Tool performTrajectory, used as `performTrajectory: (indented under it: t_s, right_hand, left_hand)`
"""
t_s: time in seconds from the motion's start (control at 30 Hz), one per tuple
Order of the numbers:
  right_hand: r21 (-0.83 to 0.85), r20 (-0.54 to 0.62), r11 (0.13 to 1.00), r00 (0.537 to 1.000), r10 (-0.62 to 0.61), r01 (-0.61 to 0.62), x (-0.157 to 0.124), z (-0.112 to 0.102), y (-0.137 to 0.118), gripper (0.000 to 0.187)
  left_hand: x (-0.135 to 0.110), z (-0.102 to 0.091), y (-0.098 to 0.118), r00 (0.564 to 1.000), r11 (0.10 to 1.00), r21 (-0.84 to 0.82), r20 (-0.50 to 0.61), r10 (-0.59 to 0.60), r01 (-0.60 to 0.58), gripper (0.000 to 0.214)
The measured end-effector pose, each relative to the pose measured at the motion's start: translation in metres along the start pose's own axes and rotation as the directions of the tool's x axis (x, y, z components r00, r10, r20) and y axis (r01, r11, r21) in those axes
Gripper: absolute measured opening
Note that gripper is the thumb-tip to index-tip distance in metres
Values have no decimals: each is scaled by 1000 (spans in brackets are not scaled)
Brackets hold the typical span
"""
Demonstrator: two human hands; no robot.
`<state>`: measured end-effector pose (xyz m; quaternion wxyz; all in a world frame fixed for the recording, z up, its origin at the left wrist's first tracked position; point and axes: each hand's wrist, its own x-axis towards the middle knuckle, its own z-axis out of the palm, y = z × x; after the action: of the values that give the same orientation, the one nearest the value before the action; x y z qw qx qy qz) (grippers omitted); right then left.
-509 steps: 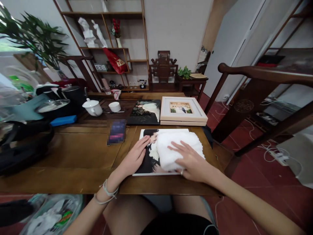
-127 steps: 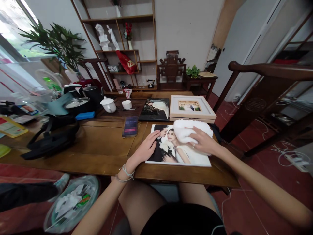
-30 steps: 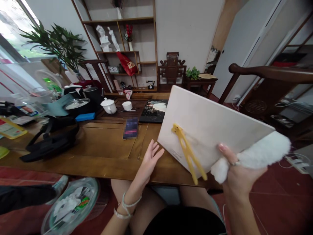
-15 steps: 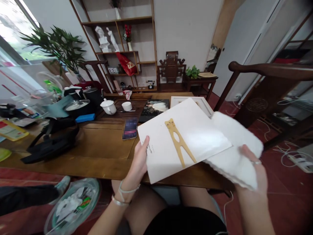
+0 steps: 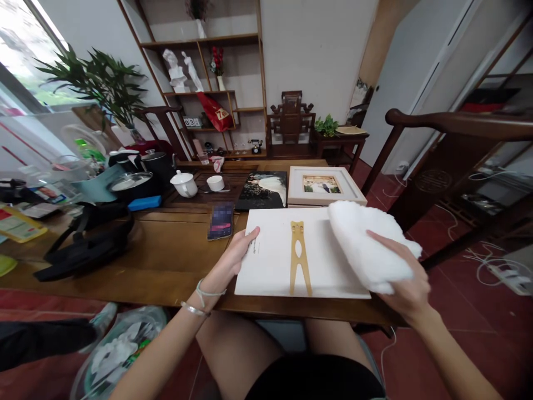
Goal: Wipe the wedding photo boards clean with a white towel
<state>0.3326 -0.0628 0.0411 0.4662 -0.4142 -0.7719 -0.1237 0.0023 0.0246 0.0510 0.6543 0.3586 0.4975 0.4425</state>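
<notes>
A flat white board or booklet [image 5: 266, 266] with a golden cat-shaped figure [image 5: 297, 258] down its middle lies at the table's near edge. My left hand [image 5: 239, 250] grips its left side, thumb on top and the other fingers hidden beneath. In my right hand [image 5: 406, 278] is a folded white fluffy cloth [image 5: 362, 244], held over the board's right part and covering its upper right corner. Just behind the board are a framed picture [image 5: 320, 184] and a dark picture with a white shape [image 5: 262, 190]. A phone [image 5: 220, 220] rests left of the board.
On the wooden table [image 5: 175, 244] stand a white lidded cup [image 5: 184, 184], a small white bowl [image 5: 215, 183], a black bag [image 5: 85, 241] and a blue block [image 5: 144, 203]. A waste bin [image 5: 119, 355] is on the floor at lower left, near another person's leg [image 5: 45, 341]. A wooden chair [image 5: 441, 161] stands at right.
The board has come down from a tilt to lie flatter and squarer before me. The white cloth has moved left, from beside and under its right edge to above it.
</notes>
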Motion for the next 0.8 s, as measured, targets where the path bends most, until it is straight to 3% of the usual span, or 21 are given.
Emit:
performTrajectory:
  t_s: [0.07, 0.13, 0.23, 0.63, 0.8]
  right_hand:
    - [-10, 81, 989, 986, -146, 148, 5, 6, 0, 12]
    - [-24, 155, 963, 953, -260, 267, 9, 13, 0, 20]
    - [-66, 241, 939, 918, -313, 338, 11, 24, -1, 24]
    - [-56, 418, 955, 875, -243, 293, 6, 39, 11, 26]
    - [-22, 445, 967, 869, -217, 252, 4, 40, 13, 29]
  left_hand:
    - [7, 0, -1, 1000, 1000, 2, 10, -6, 6, 34]
    - [13, 0, -2, 999, 1000, 10, 17, -27, 27, 32]
    - [21, 0, -4, 999, 999, 37, 3, -41, 40, 29]
    - [37, 6, -3, 996, 983, 164, -35, -81, 86, 24]
    - [39, 4, -6, 993, 977, 210, -114, -2, 26, 38]
